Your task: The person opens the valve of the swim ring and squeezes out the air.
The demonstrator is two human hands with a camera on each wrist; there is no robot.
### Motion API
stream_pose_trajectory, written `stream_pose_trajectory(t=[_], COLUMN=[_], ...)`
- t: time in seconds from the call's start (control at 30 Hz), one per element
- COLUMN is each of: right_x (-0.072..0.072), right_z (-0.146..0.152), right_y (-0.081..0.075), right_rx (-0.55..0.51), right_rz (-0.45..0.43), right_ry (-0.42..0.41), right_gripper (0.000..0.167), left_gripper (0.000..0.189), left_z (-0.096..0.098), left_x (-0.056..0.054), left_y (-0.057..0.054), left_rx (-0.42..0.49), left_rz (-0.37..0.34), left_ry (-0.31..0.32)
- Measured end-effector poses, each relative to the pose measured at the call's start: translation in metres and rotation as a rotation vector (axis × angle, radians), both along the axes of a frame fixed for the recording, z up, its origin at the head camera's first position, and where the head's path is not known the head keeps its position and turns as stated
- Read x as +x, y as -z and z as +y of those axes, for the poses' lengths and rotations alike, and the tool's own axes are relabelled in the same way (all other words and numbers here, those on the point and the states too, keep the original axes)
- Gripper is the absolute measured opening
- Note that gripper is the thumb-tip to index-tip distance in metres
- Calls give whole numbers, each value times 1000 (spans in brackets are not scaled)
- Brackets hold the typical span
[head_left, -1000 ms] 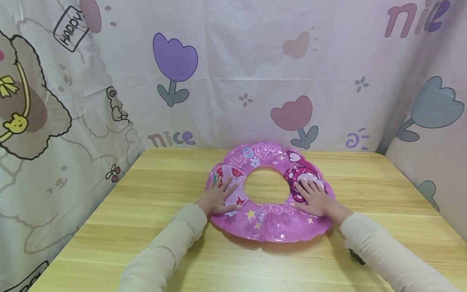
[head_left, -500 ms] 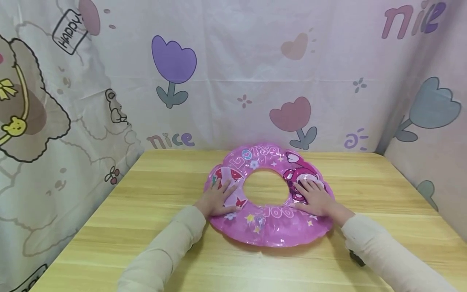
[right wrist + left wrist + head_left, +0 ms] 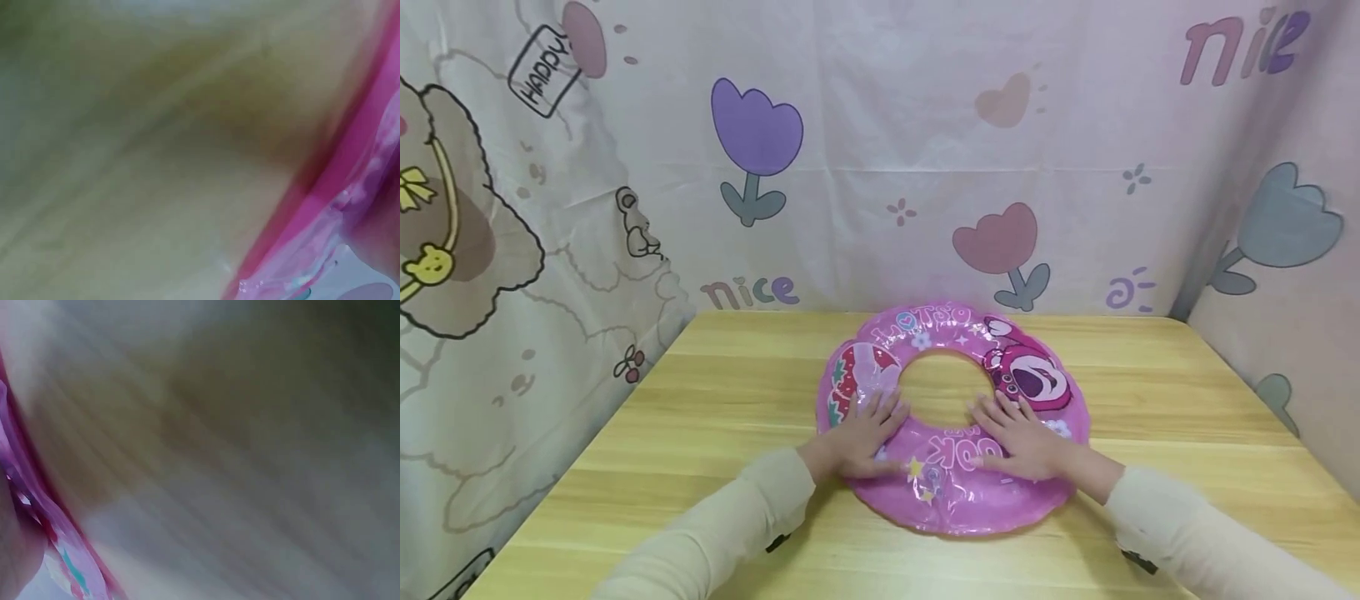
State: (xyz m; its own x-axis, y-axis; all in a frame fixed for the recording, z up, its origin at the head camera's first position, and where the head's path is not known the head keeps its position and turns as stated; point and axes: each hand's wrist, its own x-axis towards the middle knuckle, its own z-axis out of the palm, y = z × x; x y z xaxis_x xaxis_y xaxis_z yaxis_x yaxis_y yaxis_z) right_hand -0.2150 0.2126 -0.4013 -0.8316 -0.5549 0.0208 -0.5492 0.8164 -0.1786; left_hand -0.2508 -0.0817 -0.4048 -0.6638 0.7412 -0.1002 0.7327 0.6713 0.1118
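Note:
A pink inflatable swim ring point(image 3: 970, 508) lies flat on the wooden table point(image 3: 737, 375), printed with strawberries, a bear face and white letters. My left hand point(image 3: 861, 437) rests on the near left part of the ring, fingers spread toward the hole. On the near right part, my right hand point(image 3: 1026, 437) presses with its fingers straight, fingertips by the hole's edge. The left wrist view catches only a strip of the swim ring point(image 3: 56, 519) beside blurred table. A similar pink edge of the swim ring point(image 3: 300, 219) shows in the right wrist view.
Behind the table hangs a printed cloth point(image 3: 880, 167) with tulips and lettering, and its side panels point(image 3: 475, 375) flank the table. Small dark objects, partly hidden, show under both sleeves point(image 3: 760, 500) near the wrists.
Both hands have slid inward and nearer along the ring, leaving the strawberries and bear face uncovered. The ring's near edge has shifted slightly toward me.

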Motion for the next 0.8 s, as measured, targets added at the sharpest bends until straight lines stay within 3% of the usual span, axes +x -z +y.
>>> stream_pose_trajectory(t=[0.37, 0.67, 0.8], right_x=[3, 4, 5], right_z=[-5, -6, -8], right_y=[8, 11, 11], right_rx=[35, 63, 111], right_rz=[-29, 34, 149], right_ry=[20, 29, -4], right_gripper=[84, 86, 85], left_gripper=[93, 94, 94], left_z=[5, 8, 7], left_x=[7, 9, 11], left_y=[6, 5, 5], left_rx=[-30, -68, -77], left_rz=[27, 56, 93], left_ry=[-57, -82, -61])
